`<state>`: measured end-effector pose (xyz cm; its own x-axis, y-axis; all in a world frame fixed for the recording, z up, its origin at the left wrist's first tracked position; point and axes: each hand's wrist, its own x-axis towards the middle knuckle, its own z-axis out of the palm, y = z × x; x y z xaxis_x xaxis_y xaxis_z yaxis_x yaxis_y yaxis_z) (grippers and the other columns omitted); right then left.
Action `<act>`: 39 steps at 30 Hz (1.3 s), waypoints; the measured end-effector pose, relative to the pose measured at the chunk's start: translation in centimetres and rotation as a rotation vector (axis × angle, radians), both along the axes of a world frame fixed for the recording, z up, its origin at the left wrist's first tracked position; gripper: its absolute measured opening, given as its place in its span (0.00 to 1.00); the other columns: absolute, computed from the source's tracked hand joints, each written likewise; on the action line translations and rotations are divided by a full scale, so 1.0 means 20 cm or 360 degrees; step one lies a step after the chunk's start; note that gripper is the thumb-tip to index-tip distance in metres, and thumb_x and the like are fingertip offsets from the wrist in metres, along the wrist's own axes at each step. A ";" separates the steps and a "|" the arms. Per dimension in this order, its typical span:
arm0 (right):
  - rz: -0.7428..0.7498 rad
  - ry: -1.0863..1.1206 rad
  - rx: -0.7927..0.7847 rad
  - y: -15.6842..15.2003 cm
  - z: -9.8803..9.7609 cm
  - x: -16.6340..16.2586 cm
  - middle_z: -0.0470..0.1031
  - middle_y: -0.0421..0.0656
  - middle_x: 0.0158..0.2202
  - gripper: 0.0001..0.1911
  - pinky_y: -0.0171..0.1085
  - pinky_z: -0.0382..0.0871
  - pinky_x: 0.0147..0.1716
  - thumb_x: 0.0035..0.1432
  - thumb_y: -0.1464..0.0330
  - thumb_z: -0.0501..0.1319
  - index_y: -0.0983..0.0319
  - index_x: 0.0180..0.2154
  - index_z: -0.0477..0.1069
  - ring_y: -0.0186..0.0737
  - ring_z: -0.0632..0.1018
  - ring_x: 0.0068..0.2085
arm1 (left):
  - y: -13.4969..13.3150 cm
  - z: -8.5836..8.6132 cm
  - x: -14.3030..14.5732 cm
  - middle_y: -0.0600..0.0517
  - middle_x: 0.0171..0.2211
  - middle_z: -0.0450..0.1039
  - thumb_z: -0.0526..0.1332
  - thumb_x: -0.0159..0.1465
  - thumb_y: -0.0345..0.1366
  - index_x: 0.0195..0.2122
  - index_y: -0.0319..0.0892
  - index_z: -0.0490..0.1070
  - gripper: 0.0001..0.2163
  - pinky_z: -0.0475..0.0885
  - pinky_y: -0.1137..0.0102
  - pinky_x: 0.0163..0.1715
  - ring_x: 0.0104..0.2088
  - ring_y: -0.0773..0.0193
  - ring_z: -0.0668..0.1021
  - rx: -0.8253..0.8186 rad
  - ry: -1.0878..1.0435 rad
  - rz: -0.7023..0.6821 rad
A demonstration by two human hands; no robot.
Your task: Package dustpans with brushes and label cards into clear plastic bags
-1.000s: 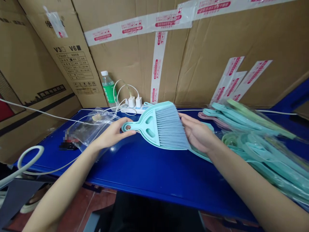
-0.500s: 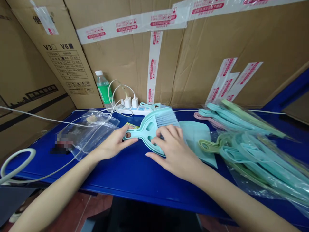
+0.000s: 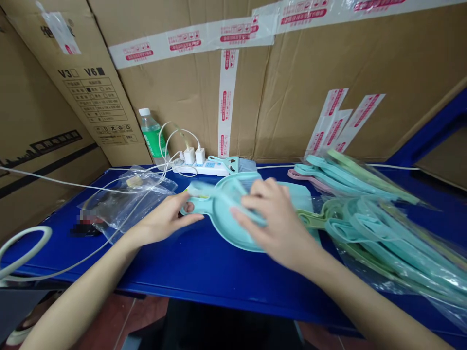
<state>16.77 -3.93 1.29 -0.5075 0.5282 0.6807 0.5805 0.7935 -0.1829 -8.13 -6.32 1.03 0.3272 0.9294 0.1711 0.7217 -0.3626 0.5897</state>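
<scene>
A light teal dustpan (image 3: 226, 226) lies tilted above the blue table, its handle pinched between the thumb and fingers of my left hand (image 3: 160, 221). My right hand (image 3: 279, 221) grips a matching teal hand brush (image 3: 239, 197) by its body; motion blurs the brush, and its bristles are partly hidden behind my fingers. The brush is raised off the pan, so the pan's smooth inner face shows. Behind my right hand, another teal dustpan (image 3: 301, 194) lies on the table.
On the right, bagged teal and green dustpan sets (image 3: 386, 238) lie beside another wrapped stack (image 3: 339, 175). At the back are a power strip (image 3: 215, 169) with white chargers, another brush (image 3: 231, 164) and a bottle (image 3: 155, 138). Clear plastic bags (image 3: 142, 194) and cables lie left. Cardboard (image 3: 284, 112) stands behind.
My right hand has lifted the brush off the dustpan, uncovering the pan's inside. The brush's handle end has come away from my left hand's grip, which stays on the pan handle.
</scene>
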 end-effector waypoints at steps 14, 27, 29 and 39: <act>-0.0523 -0.0092 0.0321 0.11 0.01 0.11 0.59 0.43 0.23 0.19 0.45 0.53 0.28 0.65 0.70 0.45 0.55 0.21 0.55 0.45 0.64 0.30 | 0.33 0.33 -0.07 0.50 0.30 0.72 0.60 0.63 0.47 0.31 0.44 0.67 0.12 0.67 0.64 0.33 0.32 0.59 0.73 0.0489 0.0309 0.0463; -0.0591 0.0462 0.0324 0.15 0.08 0.20 0.65 0.47 0.29 0.23 0.49 0.61 0.35 0.71 0.60 0.39 0.55 0.26 0.60 0.49 0.69 0.33 | 0.57 0.31 0.15 0.49 0.35 0.75 0.56 0.63 0.49 0.37 0.40 0.70 0.16 0.68 0.68 0.35 0.37 0.58 0.76 -0.0014 0.0400 -0.0081; -0.0623 0.0471 0.0347 0.15 0.08 0.21 0.65 0.47 0.29 0.24 0.51 0.62 0.36 0.71 0.58 0.38 0.55 0.27 0.62 0.50 0.69 0.34 | 0.57 0.29 0.17 0.49 0.34 0.75 0.58 0.62 0.49 0.35 0.40 0.69 0.16 0.68 0.68 0.36 0.36 0.58 0.76 0.0026 0.0491 -0.0119; -0.0635 0.0440 0.0278 0.17 0.08 0.21 0.65 0.47 0.29 0.21 0.49 0.60 0.35 0.70 0.62 0.40 0.55 0.26 0.60 0.50 0.69 0.34 | 0.67 0.16 0.36 0.49 0.36 0.78 0.59 0.64 0.43 0.38 0.40 0.73 0.11 0.69 0.69 0.41 0.39 0.59 0.78 0.0003 0.0578 -0.0668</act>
<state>20.93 -0.55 2.81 -0.0782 0.5102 0.8565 0.7930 0.5524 -0.2567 -0.89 7.02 4.26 0.7075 0.7064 -0.0204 0.6719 -0.6635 0.3291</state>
